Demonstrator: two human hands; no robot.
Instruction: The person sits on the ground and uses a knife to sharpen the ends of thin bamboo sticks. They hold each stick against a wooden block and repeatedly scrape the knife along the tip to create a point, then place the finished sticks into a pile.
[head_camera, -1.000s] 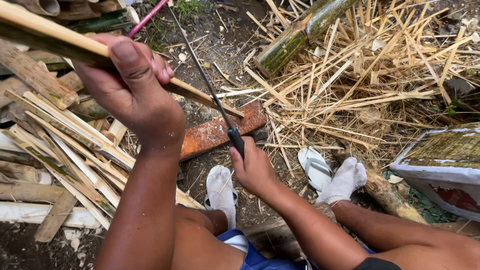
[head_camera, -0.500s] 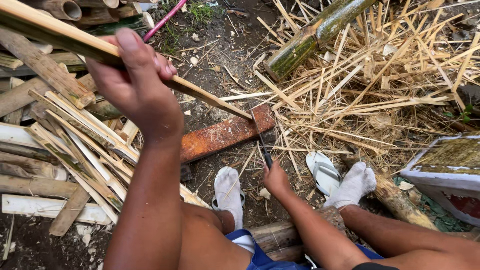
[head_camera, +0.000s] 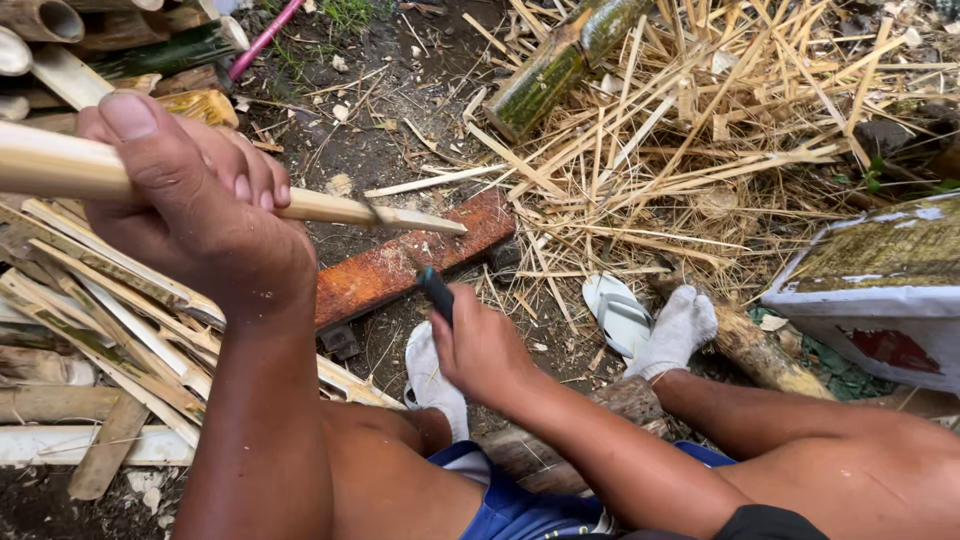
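Dirt ground (head_camera: 400, 150) underfoot: bamboo strip (head_camera: 300, 205) clamped in my left hand (head_camera: 195, 215), tip free above rusty plank (head_camera: 415, 262); right hand (head_camera: 480, 350) fisted on knife handle (head_camera: 436, 293); split slats (head_camera: 100, 310) crowd left, shavings (head_camera: 680, 150) right.

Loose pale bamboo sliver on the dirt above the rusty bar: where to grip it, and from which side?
Grip the pale bamboo sliver near its middle, coming straight down from above. It lies flat on bare dirt, thin and long, so a pinch across its narrow width suits. Its right end runs toward the heap of bamboo strips; the left half is clearer.
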